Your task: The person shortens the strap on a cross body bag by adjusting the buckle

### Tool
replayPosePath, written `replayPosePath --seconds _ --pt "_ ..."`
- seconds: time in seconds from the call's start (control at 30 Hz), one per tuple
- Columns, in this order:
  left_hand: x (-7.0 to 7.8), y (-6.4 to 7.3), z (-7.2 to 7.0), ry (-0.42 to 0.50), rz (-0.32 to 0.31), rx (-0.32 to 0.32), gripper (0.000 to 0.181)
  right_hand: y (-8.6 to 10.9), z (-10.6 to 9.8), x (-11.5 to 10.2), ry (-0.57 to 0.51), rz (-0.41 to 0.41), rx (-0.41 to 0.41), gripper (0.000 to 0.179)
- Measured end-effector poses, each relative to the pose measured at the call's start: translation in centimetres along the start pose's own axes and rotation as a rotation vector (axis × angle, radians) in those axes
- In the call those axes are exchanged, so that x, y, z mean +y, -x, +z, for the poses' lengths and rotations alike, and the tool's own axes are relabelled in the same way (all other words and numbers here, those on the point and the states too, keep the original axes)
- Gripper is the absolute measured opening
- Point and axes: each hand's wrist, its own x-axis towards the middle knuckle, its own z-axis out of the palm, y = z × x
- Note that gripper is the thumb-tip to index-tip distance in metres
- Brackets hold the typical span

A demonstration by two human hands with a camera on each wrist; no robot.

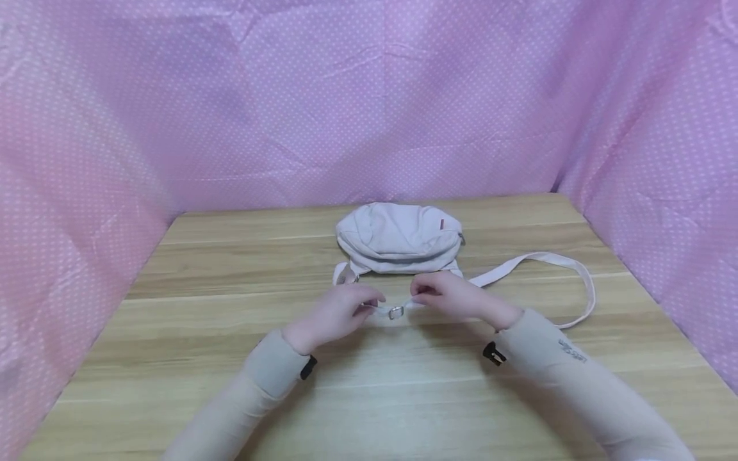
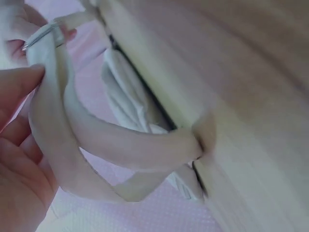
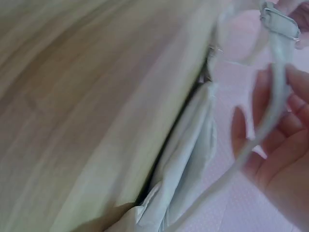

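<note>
A pale waist bag [image 1: 400, 234] lies at the back middle of the wooden table, with its webbing strap [image 1: 553, 258] trailing from it. Just in front of the bag, my left hand [image 1: 337, 312] pinches the strap on the left of a metal slide buckle [image 1: 396, 312]. My right hand [image 1: 452, 296] pinches the strap on the buckle's other side. In the left wrist view a doubled length of strap [image 2: 53, 140] hangs in a loop below the thumb. From between thumb and fingers in the right wrist view, the strap [image 3: 227, 174] runs down toward the bag.
The strap's spare length curves in a wide loop over the right side of the wooden table [image 1: 190, 333]. Pink dotted cloth [image 1: 323, 96] hangs behind the table and along both sides. Black clips [image 1: 494, 353] show at both cuffs.
</note>
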Motion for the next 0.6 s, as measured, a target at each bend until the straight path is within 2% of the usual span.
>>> replayPosePath --seconds 0.17,0.3,0.37,0.5,0.6 --pt "0.2 -0.4 -0.2 0.004 -0.035 0.122 0.022 0.2 -0.9 -0.6 -0.257 0.05 0.078 0.006" --pt "0.6 -0.8 -0.1 0.009 -0.029 0.196 0.035 0.1 -1.1 -1.1 -0.345 0.049 0.127 0.006" --pt "0.8 -0.9 0.0 0.015 -0.017 0.259 0.042 0.1 -1.0 -1.4 -0.38 0.05 0.148 0.006" --pt "1.1 -0.9 0.2 0.092 0.015 0.4 0.047 0.0 -0.7 -2.1 -0.498 0.041 0.191 0.006" --pt "1.4 -0.9 0.2 0.171 0.032 0.47 0.045 -0.1 -0.5 -2.7 -0.566 0.013 0.22 0.007"
